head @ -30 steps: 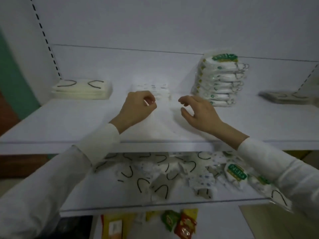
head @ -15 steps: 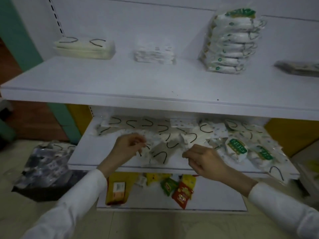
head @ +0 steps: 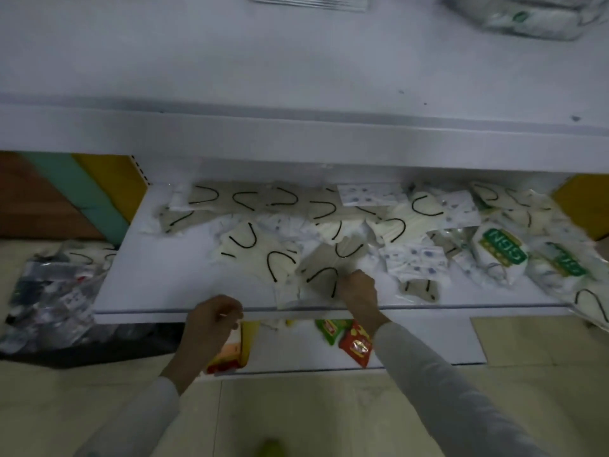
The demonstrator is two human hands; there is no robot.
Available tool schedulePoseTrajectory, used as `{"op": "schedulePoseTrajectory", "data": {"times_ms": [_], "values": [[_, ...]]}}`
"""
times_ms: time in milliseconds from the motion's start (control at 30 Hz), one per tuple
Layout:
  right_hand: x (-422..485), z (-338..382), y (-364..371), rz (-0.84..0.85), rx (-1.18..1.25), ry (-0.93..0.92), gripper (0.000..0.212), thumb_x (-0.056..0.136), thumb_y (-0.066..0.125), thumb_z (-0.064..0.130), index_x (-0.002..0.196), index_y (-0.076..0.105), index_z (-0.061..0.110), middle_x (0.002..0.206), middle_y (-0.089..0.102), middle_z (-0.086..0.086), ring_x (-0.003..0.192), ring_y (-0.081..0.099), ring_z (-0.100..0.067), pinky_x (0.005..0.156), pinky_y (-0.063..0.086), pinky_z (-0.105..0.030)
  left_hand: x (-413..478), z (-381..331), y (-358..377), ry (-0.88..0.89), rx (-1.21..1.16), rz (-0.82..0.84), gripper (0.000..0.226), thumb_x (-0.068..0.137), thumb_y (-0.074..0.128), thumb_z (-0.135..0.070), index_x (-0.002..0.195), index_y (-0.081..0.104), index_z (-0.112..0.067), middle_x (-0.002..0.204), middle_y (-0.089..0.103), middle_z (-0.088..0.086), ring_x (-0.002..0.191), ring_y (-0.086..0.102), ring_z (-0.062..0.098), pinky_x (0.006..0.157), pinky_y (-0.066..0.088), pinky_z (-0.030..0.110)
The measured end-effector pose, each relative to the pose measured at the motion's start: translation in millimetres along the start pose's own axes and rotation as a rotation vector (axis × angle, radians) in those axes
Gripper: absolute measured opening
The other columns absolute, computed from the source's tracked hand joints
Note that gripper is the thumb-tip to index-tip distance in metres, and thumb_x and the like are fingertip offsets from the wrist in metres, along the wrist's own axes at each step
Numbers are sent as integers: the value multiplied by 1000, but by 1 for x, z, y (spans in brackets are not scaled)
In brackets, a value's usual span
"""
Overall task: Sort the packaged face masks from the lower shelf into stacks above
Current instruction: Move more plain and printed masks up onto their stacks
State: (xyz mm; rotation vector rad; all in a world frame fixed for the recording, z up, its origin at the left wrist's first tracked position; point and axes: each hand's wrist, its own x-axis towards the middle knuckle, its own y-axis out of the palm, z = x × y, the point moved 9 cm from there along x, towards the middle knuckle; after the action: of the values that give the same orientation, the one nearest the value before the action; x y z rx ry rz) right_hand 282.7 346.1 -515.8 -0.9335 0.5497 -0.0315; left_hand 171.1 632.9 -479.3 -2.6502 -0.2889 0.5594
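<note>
Across the lower shelf (head: 158,285) at mid-frame most masks (head: 412,258) lie unsorted, two stacks (head: 527,14) showing at the top edge, while the right hand (head: 357,288) pinches a pack (head: 321,275) and the left hand (head: 214,319) hangs curled, its hold unclear.

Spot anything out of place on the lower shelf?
Yes. The mask packs lie in a loose jumble, overlapping at all angles rather than stacked. One pack at the right end hangs over the front edge of the lower shelf and could slip off. Snack packets sit on the shelf below.
</note>
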Motion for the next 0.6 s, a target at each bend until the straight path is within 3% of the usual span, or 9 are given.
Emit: {"op": "schedulePoseTrajectory", "data": {"times_ms": [67, 167, 267, 400, 500, 600], "values": [[1, 3, 7, -43, 88, 160, 49, 92, 53, 33, 129, 41, 4, 134, 41, -14, 123, 43, -34, 97, 39, -38, 14, -6, 2, 32, 46, 12, 16, 86, 60, 0, 79, 65, -14, 77, 68, 2, 56, 62, -1, 53, 48, 12], [5, 9, 12, -104, 214, 261, 54, 90, 58, 22, 132, 31, 2, 137, 37, -17, 124, 43, -36, 98, 40, -41, 27, -14, 11, 59, 79, 32, 19, 84, 63, -2, 75, 64, -18, 76, 69, 1, 57, 62, 2, 57, 47, 14], [8, 6, 17, -86, 370, 332, 47, 90, 58, 14, 129, 36, 0, 134, 46, -20, 122, 48, -36, 97, 42, -40, 32, -24, 24, 85, 70, 76, 23, 84, 61, 0, 74, 63, -20, 80, 70, 2, 58, 62, -2, 56, 48, 12], [13, -5, 13, -34, 365, 328, 35, 90, 58, 19, 119, 55, -2, 122, 58, -19, 114, 55, -35, 88, 46, -34, 34, -30, 36, 106, 67, 123, 23, 84, 60, 1, 74, 63, -19, 80, 70, 5, 60, 62, 0, 54, 47, 10], [15, -13, 8, -57, 349, 350, 34, 91, 56, 17, 119, 55, -3, 122, 58, -20, 114, 55, -35, 89, 45, -34, 34, -27, 43, 100, 79, 145, 24, 84, 61, -1, 74, 63, -23, 79, 71, 4, 62, 64, 6, 59, 50, 17], [15, -14, 5, -110, 418, 398, 38, 92, 54, 17, 125, 51, -3, 127, 55, -20, 118, 53, -35, 94, 43, -36, 31, -26, 49, 93, 49, 170, 24, 84, 60, 0, 74, 63, -22, 78, 69, -1, 60, 63, -2, 54, 46, 10]]}}
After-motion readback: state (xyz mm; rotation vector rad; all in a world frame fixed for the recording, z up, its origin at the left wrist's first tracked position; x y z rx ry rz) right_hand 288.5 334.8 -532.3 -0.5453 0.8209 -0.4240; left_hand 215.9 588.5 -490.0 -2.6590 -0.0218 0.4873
